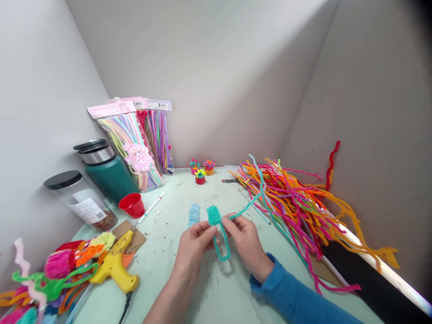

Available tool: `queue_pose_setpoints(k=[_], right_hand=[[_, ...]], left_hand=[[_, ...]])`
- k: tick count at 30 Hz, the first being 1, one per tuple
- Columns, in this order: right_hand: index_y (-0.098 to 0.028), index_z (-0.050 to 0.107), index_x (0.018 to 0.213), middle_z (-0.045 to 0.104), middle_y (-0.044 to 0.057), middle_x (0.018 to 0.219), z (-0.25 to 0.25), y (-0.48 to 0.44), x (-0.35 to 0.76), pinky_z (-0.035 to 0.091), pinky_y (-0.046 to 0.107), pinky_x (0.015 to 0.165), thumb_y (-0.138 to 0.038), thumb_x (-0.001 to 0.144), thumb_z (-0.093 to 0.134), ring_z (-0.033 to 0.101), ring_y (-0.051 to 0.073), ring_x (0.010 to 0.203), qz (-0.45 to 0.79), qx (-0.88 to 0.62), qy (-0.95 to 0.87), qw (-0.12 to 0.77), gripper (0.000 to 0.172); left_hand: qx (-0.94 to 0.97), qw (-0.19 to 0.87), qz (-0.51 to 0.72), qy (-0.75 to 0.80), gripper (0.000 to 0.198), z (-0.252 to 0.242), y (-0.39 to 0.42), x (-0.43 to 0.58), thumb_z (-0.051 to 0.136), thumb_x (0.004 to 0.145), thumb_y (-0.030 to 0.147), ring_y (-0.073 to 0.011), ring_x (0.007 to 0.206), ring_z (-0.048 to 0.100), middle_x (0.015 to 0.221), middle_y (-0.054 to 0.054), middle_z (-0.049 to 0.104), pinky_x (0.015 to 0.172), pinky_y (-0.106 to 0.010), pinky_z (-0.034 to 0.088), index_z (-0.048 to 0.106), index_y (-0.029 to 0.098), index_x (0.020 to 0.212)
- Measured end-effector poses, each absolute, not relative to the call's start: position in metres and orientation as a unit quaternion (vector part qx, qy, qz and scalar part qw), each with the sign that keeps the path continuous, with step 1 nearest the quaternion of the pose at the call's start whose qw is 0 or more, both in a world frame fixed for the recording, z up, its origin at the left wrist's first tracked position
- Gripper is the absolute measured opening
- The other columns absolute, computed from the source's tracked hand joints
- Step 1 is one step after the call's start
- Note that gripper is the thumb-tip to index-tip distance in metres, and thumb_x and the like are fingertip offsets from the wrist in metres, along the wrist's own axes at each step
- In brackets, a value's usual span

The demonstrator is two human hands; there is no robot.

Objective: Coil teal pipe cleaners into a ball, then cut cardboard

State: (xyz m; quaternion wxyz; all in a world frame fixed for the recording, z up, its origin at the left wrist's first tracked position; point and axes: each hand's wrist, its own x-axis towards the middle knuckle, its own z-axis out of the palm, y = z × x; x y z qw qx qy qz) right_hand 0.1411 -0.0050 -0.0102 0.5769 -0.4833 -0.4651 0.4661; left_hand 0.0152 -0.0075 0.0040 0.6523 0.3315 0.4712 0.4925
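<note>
Between my hands is a teal pipe cleaner piece (213, 214), a tightly wound flat block at the top with a long narrow loop hanging below it. My left hand (195, 245) pinches its left side just under the wound block. With thumb and forefinger, my right hand (245, 238) grips the teal pipe cleaner strand (248, 206) close to the block; its free end runs up and right towards the pile. Just behind my left fingers lies a light blue wound strip (193, 215), flat on the table.
Loose pipe cleaners (290, 193) are heaped at the right. A yellow glue gun (116, 265) lies left, near a red cup (132, 205), a clear jar (83, 200) and a teal bottle (110, 171). Small colourful figures (200, 176) stand at the back beside packaged pipe cleaners (135, 144).
</note>
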Motion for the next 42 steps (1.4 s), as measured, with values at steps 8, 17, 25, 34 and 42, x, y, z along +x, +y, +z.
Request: queue_pose_setpoints(k=[8,17,25,34,42], right_hand=[[-0.014,0.059,0.076,0.055,-0.002,0.060,-0.0099,-0.0031,0.1399,0.040,0.023,0.055,-0.035,0.073,0.064,0.050,0.012,0.057,0.497,-0.469,-0.460,0.568,0.022],[-0.014,0.057,0.075,0.052,-0.003,0.056,-0.0117,-0.0024,0.1410,0.039,0.023,0.053,-0.033,0.075,0.061,0.047,0.011,0.053,0.490,-0.462,-0.469,0.571,0.020],[-0.015,0.056,0.073,0.050,-0.004,0.055,-0.0058,-0.0044,0.1404,0.038,0.022,0.054,-0.032,0.075,0.061,0.045,0.010,0.053,0.486,-0.466,-0.470,0.571,0.018],[-0.014,0.058,0.076,0.049,-0.004,0.052,-0.0083,-0.0026,0.1402,0.038,0.022,0.053,-0.034,0.074,0.061,0.045,0.010,0.051,0.488,-0.482,-0.456,0.567,0.021],[-0.014,0.060,0.071,0.053,-0.003,0.056,-0.0072,-0.0049,0.1390,0.039,0.022,0.052,-0.035,0.072,0.063,0.047,0.011,0.053,0.506,-0.468,-0.459,0.560,0.021]], left_hand=[[0.331,0.636,0.498,0.488,0.025,0.0020,-0.0077,0.0138,0.074,0.061,0.027,-0.0124,0.052,0.057,0.063,-0.003,0.061,0.055,-0.026,0.047,0.060,0.011,0.072],[0.316,0.628,0.503,0.503,0.027,0.0000,-0.0057,0.0130,0.076,0.058,0.028,-0.0105,0.048,0.056,0.060,-0.001,0.061,0.053,-0.024,0.046,0.059,0.011,0.071],[0.295,0.638,0.503,0.503,0.024,0.0004,-0.0076,0.0155,0.075,0.059,0.025,-0.0107,0.049,0.055,0.061,-0.002,0.061,0.054,-0.025,0.047,0.065,0.011,0.075],[0.308,0.634,0.502,0.501,0.026,-0.0018,-0.0079,0.0154,0.075,0.060,0.029,-0.0096,0.048,0.053,0.061,-0.001,0.059,0.053,-0.024,0.045,0.065,0.011,0.075],[0.356,0.643,0.484,0.474,0.034,-0.0011,-0.0060,0.0168,0.076,0.057,0.032,-0.0114,0.049,0.054,0.065,-0.003,0.063,0.050,-0.025,0.045,0.064,0.012,0.081]])
